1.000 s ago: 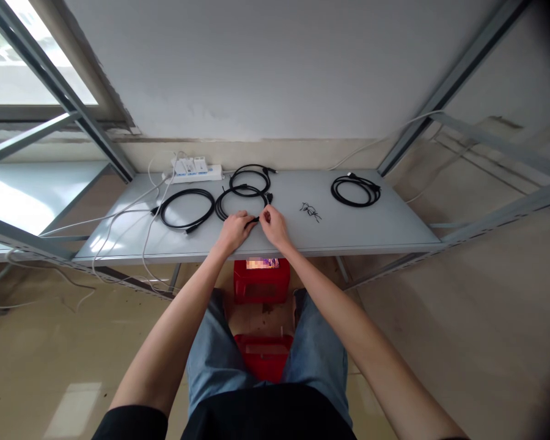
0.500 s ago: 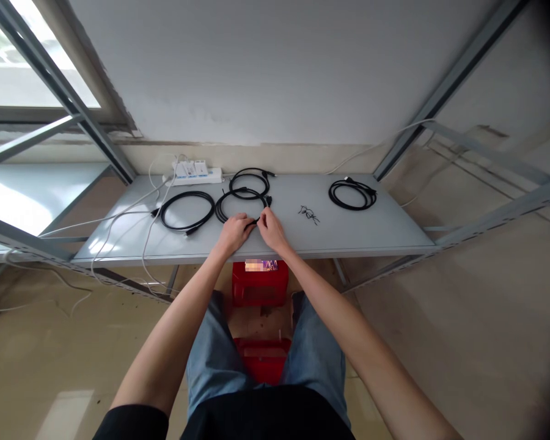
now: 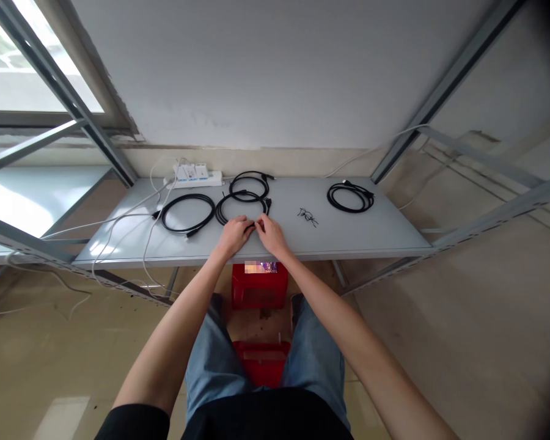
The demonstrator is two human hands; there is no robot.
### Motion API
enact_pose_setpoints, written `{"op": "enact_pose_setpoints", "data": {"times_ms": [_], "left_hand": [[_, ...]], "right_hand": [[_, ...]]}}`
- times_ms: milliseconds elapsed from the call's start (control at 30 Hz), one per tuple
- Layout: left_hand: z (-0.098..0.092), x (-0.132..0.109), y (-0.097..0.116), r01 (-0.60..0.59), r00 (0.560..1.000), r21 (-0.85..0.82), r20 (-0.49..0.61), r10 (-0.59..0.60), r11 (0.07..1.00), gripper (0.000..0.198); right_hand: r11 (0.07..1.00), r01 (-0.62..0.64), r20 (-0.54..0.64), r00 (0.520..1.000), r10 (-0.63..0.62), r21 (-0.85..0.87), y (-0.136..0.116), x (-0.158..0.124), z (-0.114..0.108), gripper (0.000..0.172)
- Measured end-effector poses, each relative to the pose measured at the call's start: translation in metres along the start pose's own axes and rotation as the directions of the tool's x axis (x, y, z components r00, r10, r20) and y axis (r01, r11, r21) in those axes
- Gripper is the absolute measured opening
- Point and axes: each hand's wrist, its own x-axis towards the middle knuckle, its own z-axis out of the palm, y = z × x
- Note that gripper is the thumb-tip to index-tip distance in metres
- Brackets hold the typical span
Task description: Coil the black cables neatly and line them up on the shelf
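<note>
Tabletop [image 3: 330, 238]: grey, metal-framed, against a wall [image 3: 256, 79].
Front coil [image 3: 218, 212]: black cable, close to the front edge's middle.
Left hand [image 3: 235, 235] and right hand [image 3: 270, 234]: fingertips pinching its near side.
Progress: four cables [image 3: 351, 209] lie coiled; loose ties [image 3: 307, 216] lie unused; whether the front coil is fastened is hidden.

Shelf board [image 3: 311, 241], centre: painted metal look, smooth, semi-gloss | cable coil [image 3: 219, 212], 10 o'clock: plastic sheath, smooth, faint sheen | power strip [image 3: 211, 179], further toward 10: smooth plastic | wall [image 3: 266, 73], 12: matt, patchy | post [image 3: 458, 79], 2: metal | jeans [image 3: 222, 354], 7: faded denim | floor [image 3: 96, 342], 8: glossy
</note>
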Motion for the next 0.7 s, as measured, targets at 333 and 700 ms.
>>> {"op": "enact_pose_setpoints", "data": {"times_ms": [333,700], "left_hand": [[0.001,0.0,0.0,0.003,1.0,-0.005,0.001,-0.003,1.0,0.033],[0.004,0.001,-0.003,-0.007,1.0,-0.014,0.004,0.007,1.0,0.032]], "right_hand": [[0.999,-0.047,-0.028,0.999,0.047,-0.02,0.0,0.0,0.0,0.019],[0.957,-0.235,-0.001,0.971,0.238,0.17,0.004,0.014,0.003,0.026]]}}
